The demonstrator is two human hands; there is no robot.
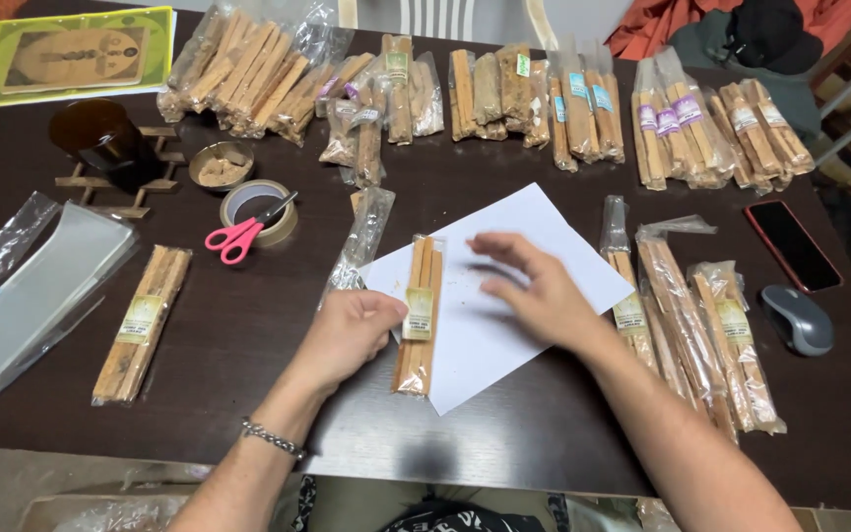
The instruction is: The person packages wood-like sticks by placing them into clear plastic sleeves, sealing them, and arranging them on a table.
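Head view: the left hand [347, 330] pinches a bagged stick pack [419, 315] lying on white paper [514, 296], the right hand [534, 286] hovers spread beside it, many packs [583, 113] lie finished, and empty bags [22, 296] remain.

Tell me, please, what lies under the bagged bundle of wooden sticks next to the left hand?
The bundle of sticks lies on a white paper sheet, itself on the dark table. The left hand touches its edge. Whatever sits beneath the sheet is covered.
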